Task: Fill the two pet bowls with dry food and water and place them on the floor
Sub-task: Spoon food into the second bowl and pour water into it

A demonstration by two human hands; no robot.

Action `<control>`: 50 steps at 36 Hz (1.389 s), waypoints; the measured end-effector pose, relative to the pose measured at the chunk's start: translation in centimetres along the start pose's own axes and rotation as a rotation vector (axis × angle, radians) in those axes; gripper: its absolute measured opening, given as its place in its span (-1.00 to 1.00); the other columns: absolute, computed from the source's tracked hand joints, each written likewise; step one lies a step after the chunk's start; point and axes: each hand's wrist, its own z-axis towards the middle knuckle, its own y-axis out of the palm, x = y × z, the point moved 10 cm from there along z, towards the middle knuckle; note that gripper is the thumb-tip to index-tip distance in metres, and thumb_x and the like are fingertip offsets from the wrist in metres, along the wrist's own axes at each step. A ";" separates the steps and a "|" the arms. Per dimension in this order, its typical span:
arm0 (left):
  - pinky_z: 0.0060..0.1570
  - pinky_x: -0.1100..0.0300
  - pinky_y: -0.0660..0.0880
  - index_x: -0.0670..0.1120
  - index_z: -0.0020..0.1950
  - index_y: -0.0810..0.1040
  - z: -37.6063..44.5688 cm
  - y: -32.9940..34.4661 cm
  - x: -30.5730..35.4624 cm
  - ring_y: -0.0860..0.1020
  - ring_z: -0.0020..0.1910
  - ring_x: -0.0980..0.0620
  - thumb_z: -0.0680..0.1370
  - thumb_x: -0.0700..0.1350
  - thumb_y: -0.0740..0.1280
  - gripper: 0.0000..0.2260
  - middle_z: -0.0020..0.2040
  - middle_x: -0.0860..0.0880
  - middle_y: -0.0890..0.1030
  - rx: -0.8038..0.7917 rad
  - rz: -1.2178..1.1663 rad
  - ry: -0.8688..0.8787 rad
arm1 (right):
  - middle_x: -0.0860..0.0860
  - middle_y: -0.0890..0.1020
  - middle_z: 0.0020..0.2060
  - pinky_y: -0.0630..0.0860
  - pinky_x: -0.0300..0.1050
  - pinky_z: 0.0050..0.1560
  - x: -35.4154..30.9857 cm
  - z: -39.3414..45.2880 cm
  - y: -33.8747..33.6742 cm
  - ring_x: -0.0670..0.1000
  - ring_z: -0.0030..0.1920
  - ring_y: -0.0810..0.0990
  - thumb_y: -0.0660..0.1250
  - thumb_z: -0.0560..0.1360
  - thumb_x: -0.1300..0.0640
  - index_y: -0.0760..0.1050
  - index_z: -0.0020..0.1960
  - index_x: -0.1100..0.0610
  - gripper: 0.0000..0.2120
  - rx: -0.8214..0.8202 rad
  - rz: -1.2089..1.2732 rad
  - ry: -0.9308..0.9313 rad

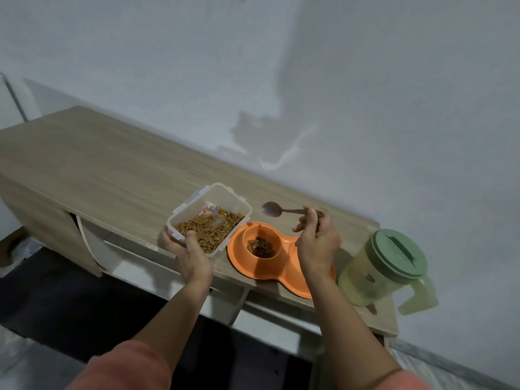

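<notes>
From the head view, the left hand (188,250) grips a clear plastic kibble container (209,218) while the right hand (316,237) pinches an empty dark spoon (274,209) above the orange double pet bowl (263,266) on the wooden table (98,170), so kibble filling seems underway, another scoop likely next, then water from the green-lidded jug (385,266).

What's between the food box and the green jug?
In the head view, the orange double bowl sits between the food box and green jug, with the right hand above it.

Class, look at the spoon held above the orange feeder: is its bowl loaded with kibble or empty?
Empty. The spoon, gripped by the right hand, shows a bare dark bowl with no kibble.
</notes>
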 end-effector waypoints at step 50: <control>0.17 0.00 0.45 0.17 0.54 -0.02 0.7 0.5 0.0 0.47 0.14 -0.10 0.66 -0.05 0.08 -0.51 0.38 -0.18 0.37 -0.071 -0.084 0.038 | 0.05 0.63 -0.46 0.35 -0.25 -0.52 5.4 -2.0 8.3 0.00 -0.51 0.42 0.16 0.62 0.17 0.49 -0.12 0.18 -0.80 -0.223 0.419 0.761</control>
